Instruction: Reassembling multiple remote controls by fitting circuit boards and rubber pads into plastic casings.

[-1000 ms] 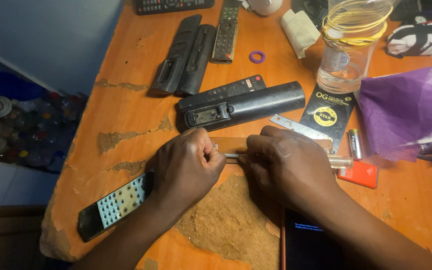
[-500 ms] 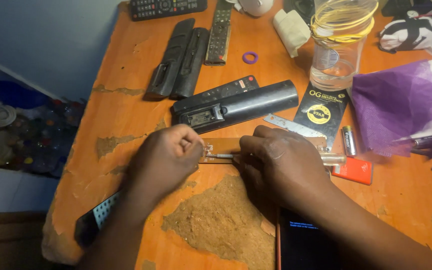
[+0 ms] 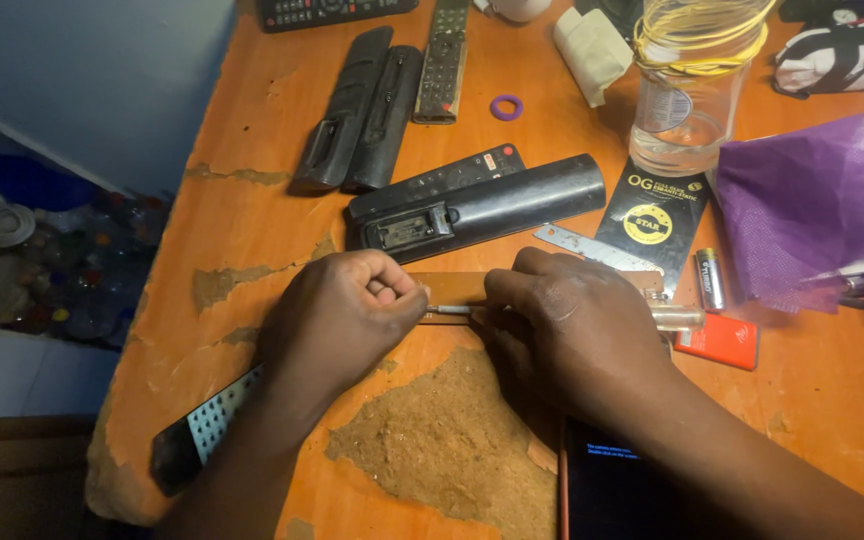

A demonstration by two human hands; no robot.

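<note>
My left hand [image 3: 337,315] is curled into a fist, and its fingertips pinch the thin metal shaft of a screwdriver [image 3: 452,310]. My right hand [image 3: 572,330] lies over the rest of the tool, whose clear handle [image 3: 680,318] sticks out to the right. Both hands rest on a flat brown board [image 3: 457,287] lying on the orange table [image 3: 252,230]. Most of the board is hidden under my right hand.
Just behind the hands lie an open black remote [image 3: 482,205], a metal ruler [image 3: 592,247], a black card [image 3: 652,215] and a battery [image 3: 710,280]. Farther back stand more remotes [image 3: 357,110] and a glass jar [image 3: 687,90]. Purple cloth [image 3: 812,220] is at right, a phone [image 3: 612,485] in front. The table's edge runs along the left.
Both hands stay together on the screwdriver over the board. The view has shifted slightly, and my left forearm now covers more of the remote beneath it.
</note>
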